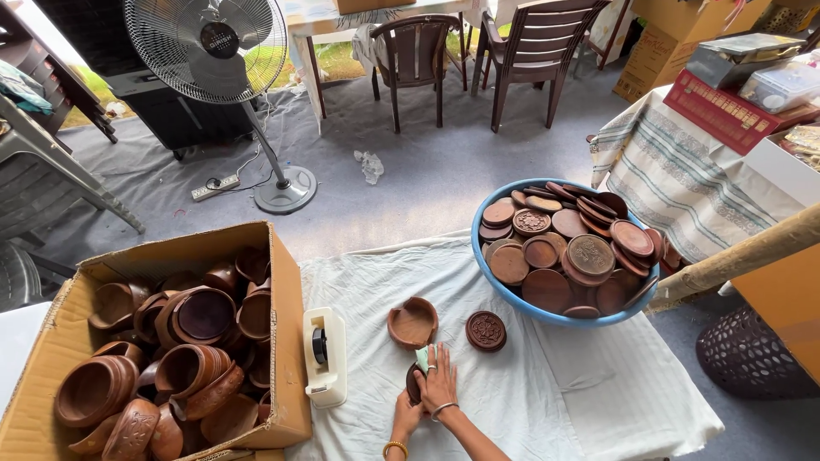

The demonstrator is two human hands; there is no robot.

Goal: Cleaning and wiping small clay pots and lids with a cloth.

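Wooden piece [413, 386]: a small dark brown wooden item, mostly hidden under my hands, lying on the white cloth near its front edge.
Right hand [439, 382]: I press it flat on top of the wooden piece, fingers spread and pointing away from me, with a small pale green scrap [422, 357] under the fingertips. I wear a ring and a silver bangle.
Left hand [405, 417]: it cups the near left side of the same piece; how far its fingers close I cannot tell. A gold bangle sits at that wrist.
White cloth [547, 401]: a wrinkled sheet covering the table I work at.
Wooden bowl [413, 323]: a shallow round bowl, open side up, just beyond my hands.
Carved lid [486, 330]: a round dark disc with a flower pattern, lying flat just right of the bowl.
Tape dispenser [325, 355]: cream-coloured, with a black wheel, left of my hands beside the box.
Cardboard box [282, 265]: open, at the far left, heaped with brown wooden bowls [184, 346].
Blue basin [495, 277]: at the upper right of the cloth, piled with round wooden lids [564, 248], some carved.
Pedestal fan [207, 38]: on the grey floor beyond the table, at the upper left.
Brown chairs [478, 51]: two, at the far end of the room.
Striped cloth [675, 175]: draped over a table at the right, with boxes on it.
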